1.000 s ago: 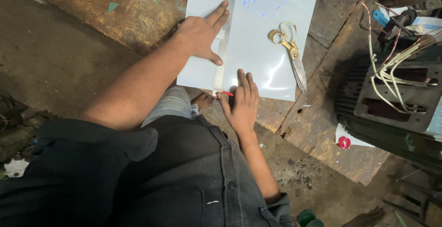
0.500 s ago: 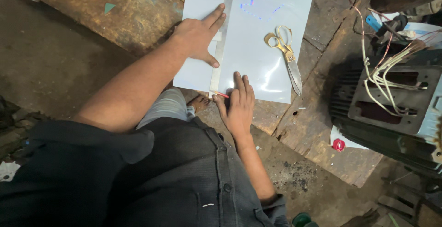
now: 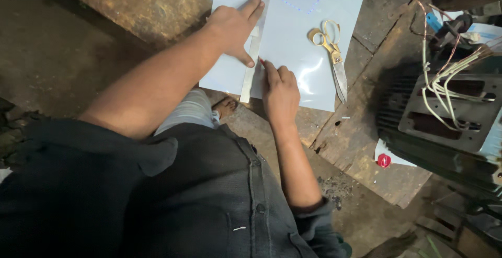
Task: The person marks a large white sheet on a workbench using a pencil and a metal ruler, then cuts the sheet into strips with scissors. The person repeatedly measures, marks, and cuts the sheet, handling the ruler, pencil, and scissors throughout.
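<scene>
Right hand (image 3: 280,88): fingers bunched around a thin red-tipped marker (image 3: 260,60), of which only the tip shows, set against the right edge of the metal ruler (image 3: 255,49). A second ago this hand was at the sheet's near edge, at the ruler's bottom end; the tip now sits further up, toward 12 o'clock, so a line appears to be running along the ruler away from the body. No drawn line can be made out on the sheet at this size.

Left hand (image 3: 234,28): flat and spread, palm down, pinning the ruler to the pale sheet (image 3: 308,75); it grips nothing, only presses. Its place on the ruler is unchanged, which suggests the straightedge has not slipped.

The sheet lies on the worn wooden board (image 3: 157,7), near edge just overhanging. Gold-handled scissors (image 3: 330,54) rest on it at 3 o'clock of the right hand, well apart, untouched as before. At 3 to 4 o'clock, off the board, stands a dark machine housing with loose pale wires (image 3: 444,85); a small red cap (image 3: 384,160) lies by it.
</scene>
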